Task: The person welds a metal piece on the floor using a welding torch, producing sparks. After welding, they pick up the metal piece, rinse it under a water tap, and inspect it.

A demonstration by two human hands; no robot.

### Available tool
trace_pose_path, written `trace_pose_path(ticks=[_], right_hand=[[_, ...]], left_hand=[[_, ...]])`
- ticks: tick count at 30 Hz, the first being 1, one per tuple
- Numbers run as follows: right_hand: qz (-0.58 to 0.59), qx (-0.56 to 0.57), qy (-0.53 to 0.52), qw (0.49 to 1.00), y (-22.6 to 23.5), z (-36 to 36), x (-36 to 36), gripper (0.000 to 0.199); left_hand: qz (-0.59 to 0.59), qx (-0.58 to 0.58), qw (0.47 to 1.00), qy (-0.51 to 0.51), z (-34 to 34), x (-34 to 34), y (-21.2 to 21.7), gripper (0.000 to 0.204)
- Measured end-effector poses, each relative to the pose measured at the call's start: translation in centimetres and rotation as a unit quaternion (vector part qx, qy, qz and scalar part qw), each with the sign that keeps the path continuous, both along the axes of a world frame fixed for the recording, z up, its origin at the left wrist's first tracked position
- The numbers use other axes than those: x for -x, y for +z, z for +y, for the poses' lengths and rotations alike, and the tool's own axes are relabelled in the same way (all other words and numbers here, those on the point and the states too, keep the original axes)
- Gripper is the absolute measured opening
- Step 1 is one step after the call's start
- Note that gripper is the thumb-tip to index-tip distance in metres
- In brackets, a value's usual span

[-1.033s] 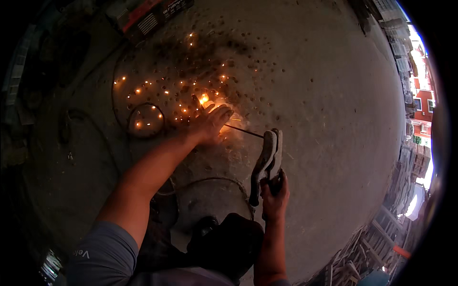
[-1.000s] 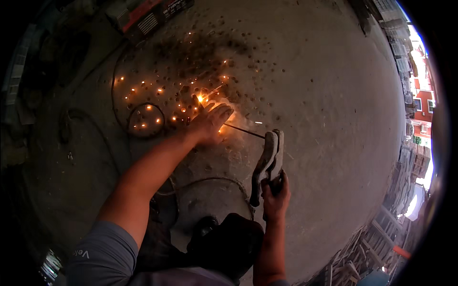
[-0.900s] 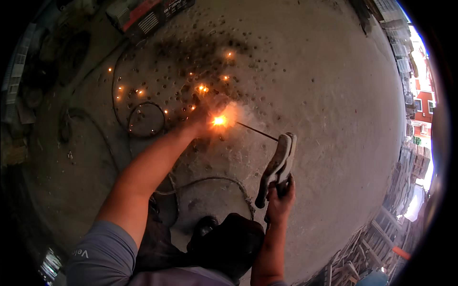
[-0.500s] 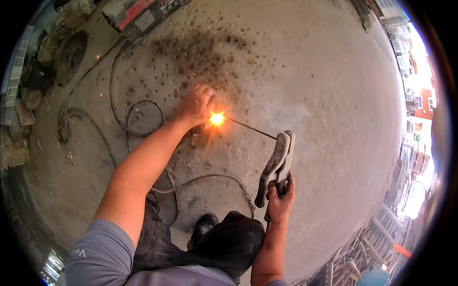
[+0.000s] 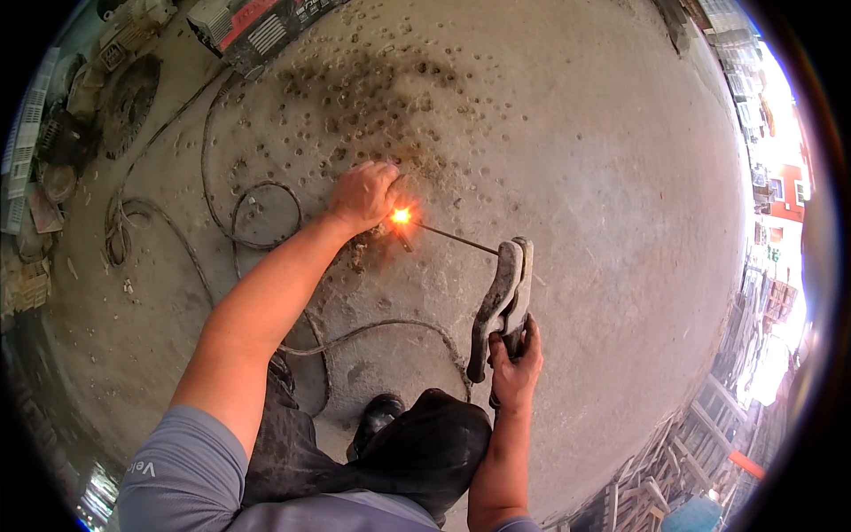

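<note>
My right hand (image 5: 517,368) is wrapped round the handle of a worn, pale-jawed electrode holder (image 5: 503,297). From its jaws a thin welding rod (image 5: 461,240) runs left, its far end at a bright orange arc (image 5: 402,215). Right beside that glow is my left hand (image 5: 365,195), bare, with curled fingers. What those fingers hold is hidden by the hand and the glare. A small dark piece of metal (image 5: 406,241) shows just below the arc, its shape mostly lost in the light.
A red and grey machine (image 5: 253,34) stands on the pitted concrete floor (image 5: 620,266) at the far left. Looped cable (image 5: 266,213) lies left of my arm and runs past my shoe (image 5: 379,417). Scrap and a round wheel-like part (image 5: 128,102) line the left side; wooden slats (image 5: 700,434) lie at lower right.
The electrode holder and my right hand have shifted slightly left and up, bringing the rod along. The arc's glare is smaller. My left hand stays nearly in place.
</note>
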State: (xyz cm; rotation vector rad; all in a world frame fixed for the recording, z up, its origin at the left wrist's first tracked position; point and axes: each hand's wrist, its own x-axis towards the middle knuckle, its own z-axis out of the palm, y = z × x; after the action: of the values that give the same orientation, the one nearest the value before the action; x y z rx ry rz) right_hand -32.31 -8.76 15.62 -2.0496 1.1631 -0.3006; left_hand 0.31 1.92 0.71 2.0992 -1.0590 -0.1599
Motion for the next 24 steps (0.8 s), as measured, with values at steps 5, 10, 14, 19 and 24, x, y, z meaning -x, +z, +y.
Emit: trace_pose_path(ticks=[5,10,14,19,24], right_hand=[[-0.007,0.007,0.011,1.000,-0.3,0.0,0.0,0.061],[0.008,-0.002,0.006,1.000,0.2,0.0,-0.3,0.061],[0.022,-0.009,-0.001,1.000,0.6,0.2,-0.7,0.060],[0.013,-0.010,-0.007,1.000,0.5,0.1,-0.7,0.060],[0.020,-0.014,-0.013,1.000,0.5,0.1,-0.9,0.061]], left_hand=[[-0.053,0.033,0.998,-0.003,0.2,-0.2,-2.0,0.019],[-0.055,0.013,0.998,-0.016,0.2,0.0,-1.9,0.027],[-0.032,-0.022,0.999,-0.034,0.5,0.2,-1.3,0.040],[-0.022,-0.020,0.998,-0.053,0.4,0.1,-2.2,0.049],[-0.032,0.004,0.997,-0.070,0.1,0.5,-2.9,0.051]])
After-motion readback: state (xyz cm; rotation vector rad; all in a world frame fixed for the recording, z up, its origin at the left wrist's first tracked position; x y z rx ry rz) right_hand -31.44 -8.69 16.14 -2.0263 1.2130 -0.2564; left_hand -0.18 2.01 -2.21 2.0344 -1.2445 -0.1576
